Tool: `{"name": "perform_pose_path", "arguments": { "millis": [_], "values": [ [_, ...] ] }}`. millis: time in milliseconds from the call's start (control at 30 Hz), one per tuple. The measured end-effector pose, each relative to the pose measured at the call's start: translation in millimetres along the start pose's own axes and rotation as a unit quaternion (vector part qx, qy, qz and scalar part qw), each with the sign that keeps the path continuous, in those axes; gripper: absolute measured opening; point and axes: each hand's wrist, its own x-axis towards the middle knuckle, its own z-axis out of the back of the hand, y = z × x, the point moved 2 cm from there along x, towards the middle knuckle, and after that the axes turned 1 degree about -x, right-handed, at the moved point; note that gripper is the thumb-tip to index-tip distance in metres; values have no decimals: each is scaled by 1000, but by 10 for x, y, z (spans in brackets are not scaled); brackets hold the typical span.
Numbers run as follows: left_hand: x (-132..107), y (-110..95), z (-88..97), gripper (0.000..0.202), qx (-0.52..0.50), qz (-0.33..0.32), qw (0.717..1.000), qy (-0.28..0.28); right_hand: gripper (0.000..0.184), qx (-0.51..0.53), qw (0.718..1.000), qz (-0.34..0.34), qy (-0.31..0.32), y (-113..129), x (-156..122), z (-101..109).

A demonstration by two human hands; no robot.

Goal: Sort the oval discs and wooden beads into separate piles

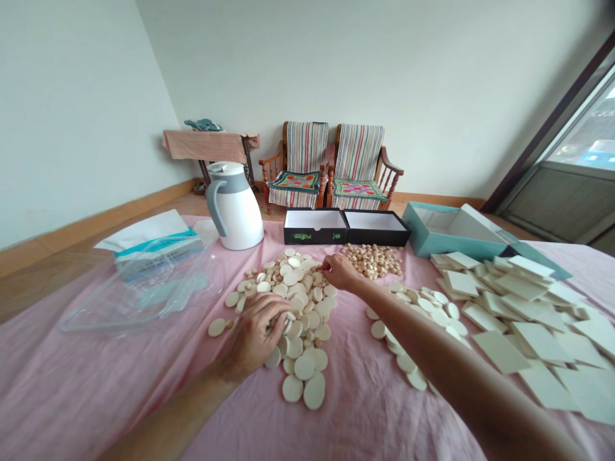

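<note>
Picking among pale round wooden discs (pixel 304 367) and small tan wooden pieces (pixel 277 277), mid-frame, seems underway and calls for fine pinches, left hand (pixel 254 330) curled, right hand (pixel 341 273) narrowed, holding what I cannot tell.

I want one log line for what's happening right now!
left hand: at disc pile, grip unclear | right hand: pile's far edge, grip unclear | nearby: small round pieces

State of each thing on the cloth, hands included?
Left hand: curled, grip unclear
Right hand: curled, grip unclear
Mixed pile: loose, intermixed
Small wooden pieces: heaped
Disc pile: loose
Square tiles: overlapping
Black boxes: open
Teal box: open
White jug: upright, lidded
Packet: openness unclear
Clear plastic: creased
</note>
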Motion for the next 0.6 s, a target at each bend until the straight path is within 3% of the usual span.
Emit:
{"name": "perform_pose_path", "arguments": {
  "millis": [200,433,500,600],
  "values": [
    [-10,15,-8,17,3,-2,1000,-1,18,-12,999,-32,-5,-13,84,-19],
    [-2,-3,-1,17,4,-3,1000,-4,22,-96,984,-110,-106,-375,-73,384],
    [2,-6,-2,17,4,-6,1000,-7,22,-108,984,-84,-116,-394,-115,431],
    [7,0,-12,17,6,-10,1000,-6,28,-56,997,7,-57,-287,-157,338]
  ]
}}
